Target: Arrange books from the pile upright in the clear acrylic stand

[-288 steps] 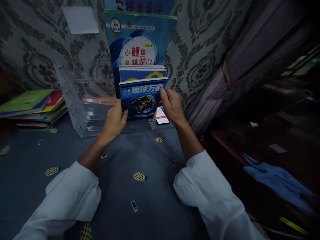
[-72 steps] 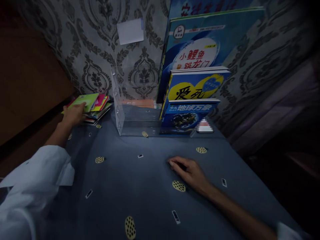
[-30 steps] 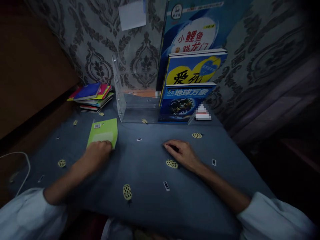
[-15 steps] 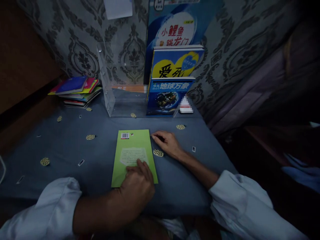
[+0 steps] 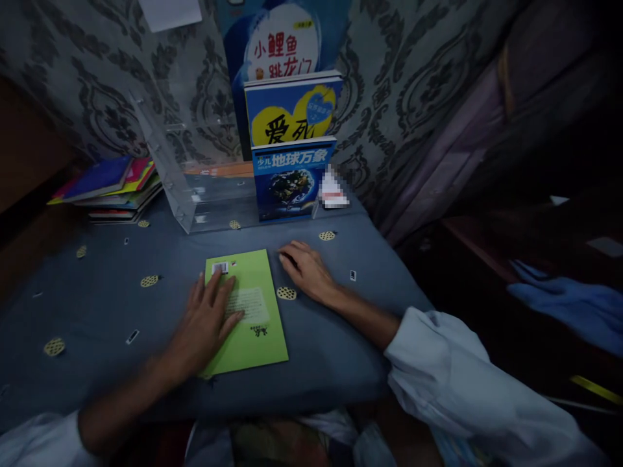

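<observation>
A thin green book (image 5: 265,347) lies on the cloth-covered table, its back cover up with a barcode at the top left. Over its left half rests my left hand (image 5: 207,318), palm down with the fingers spread. Just right of the book's upper right edge is my right hand (image 5: 309,272), on the tablecloth and holding nothing I can see. Its fingers are loosely bent, with a gap between thumb and forefinger. It does not appear to touch the book.
Behind the book stands a clear acrylic rack (image 5: 187,217) with blue-covered books, the front one a blue earth book (image 5: 292,185). A pile of colourful books (image 5: 104,185) sits at the back left. Blue cloth (image 5: 569,305) lies off to the right.
My left hand has moved from the book's lower right to its left side, and its fingers have spread out flat. The camera view has shifted rightward. My right hand stays beside the book.
</observation>
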Demonstrator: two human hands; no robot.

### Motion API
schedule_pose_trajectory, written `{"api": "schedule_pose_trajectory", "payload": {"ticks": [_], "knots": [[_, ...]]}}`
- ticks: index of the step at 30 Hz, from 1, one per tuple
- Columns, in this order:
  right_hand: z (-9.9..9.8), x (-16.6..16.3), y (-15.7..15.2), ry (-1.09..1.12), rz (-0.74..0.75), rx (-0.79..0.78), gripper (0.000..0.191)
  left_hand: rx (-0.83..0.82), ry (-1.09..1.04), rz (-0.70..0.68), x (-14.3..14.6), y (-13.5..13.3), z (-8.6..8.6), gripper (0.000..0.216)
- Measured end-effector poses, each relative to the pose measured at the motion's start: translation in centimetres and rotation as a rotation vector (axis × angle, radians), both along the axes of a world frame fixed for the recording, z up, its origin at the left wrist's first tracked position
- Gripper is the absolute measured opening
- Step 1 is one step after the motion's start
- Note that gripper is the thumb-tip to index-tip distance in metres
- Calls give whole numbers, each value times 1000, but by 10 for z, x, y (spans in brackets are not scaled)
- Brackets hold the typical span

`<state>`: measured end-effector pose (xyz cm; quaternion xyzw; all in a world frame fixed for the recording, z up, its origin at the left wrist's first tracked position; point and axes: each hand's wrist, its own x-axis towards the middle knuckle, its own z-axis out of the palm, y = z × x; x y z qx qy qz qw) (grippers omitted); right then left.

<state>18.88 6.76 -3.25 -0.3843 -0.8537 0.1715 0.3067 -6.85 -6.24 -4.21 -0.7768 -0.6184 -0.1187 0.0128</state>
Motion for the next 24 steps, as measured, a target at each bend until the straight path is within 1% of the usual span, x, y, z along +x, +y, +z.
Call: {"api": "schedule_pose_trajectory", "payload": {"ticks": [2,4,9,11,13,14,15,17,18,21,23,24], "knots": [[-2,4,4,6,-33,5,27,2,-46,-22,16,3,-3,59],[-4,9,9,20,-57,0,29,-15,-90,-27,33,10,-2,60],[-3,21,23,86,-114,-34,28,-97,-202,-45,77,32,4,65],[-3,26,28,98,-125,-52,26,-143,-240,-80,94,43,8,67],[-2,31,33,99,-130,-61,24,-194,-268,-100,103,56,13,70],[-2,33,35,95,-135,-65,24,-213,-277,-94,104,64,15,70],[-2,35,36,89,-143,-70,24,-227,-274,-73,100,70,16,71],[-1,38,38,70,-155,-80,25,-225,-226,8,79,82,18,71],[1,40,39,60,-154,-79,26,-211,-186,70,63,86,18,70],[9,47,40,-3,-155,-46,25,-161,-69,329,0,89,17,66],[20,54,42,-105,-226,-44,22,-147,-24,429,-36,86,19,67],[26,58,42,-174,-277,-65,21,-143,-22,458,-48,83,20,68]]}}
